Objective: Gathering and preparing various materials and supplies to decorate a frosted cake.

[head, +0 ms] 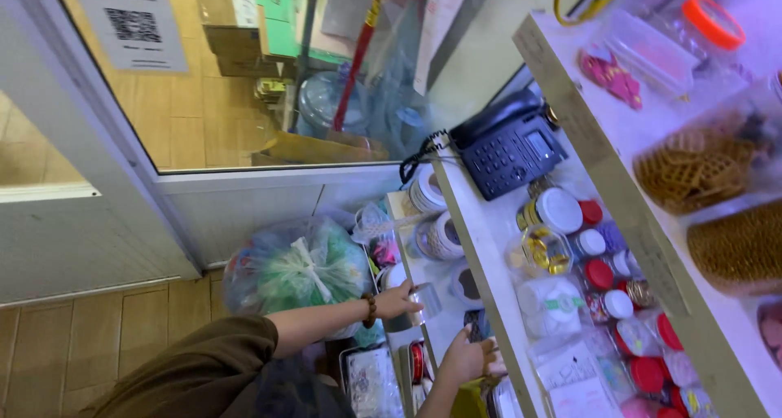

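We are seeing the left hand (397, 301) resting on a glossy silvery roll of tape (427, 301), smooth and plastic-looking. The tied bag (297, 265) is showing thin, shiny, crinkled plastic. The telephone (509, 146) is looking like matt dark plastic. The floor (98, 336) is showing smooth wood-look planks, and the jars (562, 214) are gleaming clear with glossy plastic lids.

Right hand (466, 357) fingers — hidden behind shelf edge (489, 304)
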